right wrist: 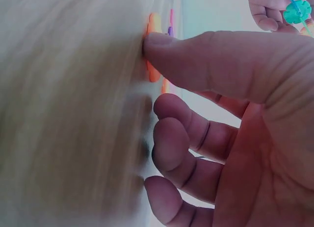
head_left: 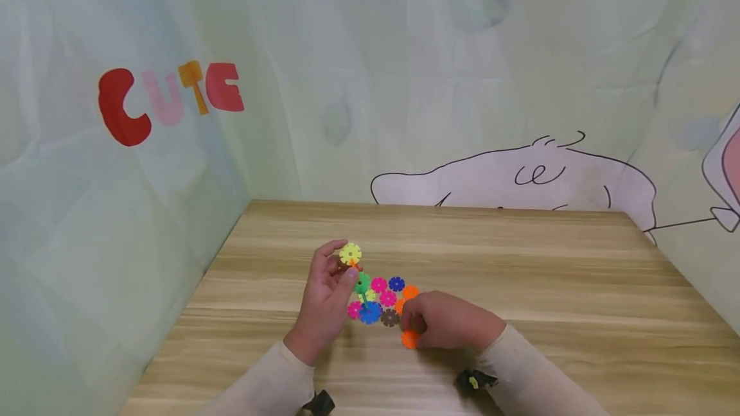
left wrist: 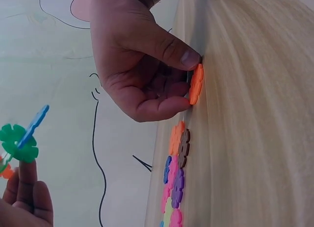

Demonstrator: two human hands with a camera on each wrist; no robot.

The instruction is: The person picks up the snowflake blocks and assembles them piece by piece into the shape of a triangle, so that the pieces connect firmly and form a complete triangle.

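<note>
Pinching: the right hand (head_left: 448, 321) nips an orange disc (head_left: 409, 339) between thumb and fingertips, low and just right of centre in the head view; in the left wrist view that disc (left wrist: 196, 84) stands on edge against the wooden table (head_left: 520, 262), thumb on one rim and a finger on the other.
Left hand: the left hand (head_left: 325, 300), left of centre, holds up a small joined piece, a yellow disc (head_left: 350, 253) on top and a green disc (head_left: 362, 282) below, fingers curled round it.
Green disc close up: seen at the left edge of the left wrist view (left wrist: 18, 142), with a blue disc (left wrist: 34, 125) slotted through it.
Loose pile: pink, blue, brown and orange discs (head_left: 381, 300) lie flat on the table between the two hands, touching one another.
Backdrop: red, pink and orange letters CUTE (head_left: 167, 98) in the upper left.
</note>
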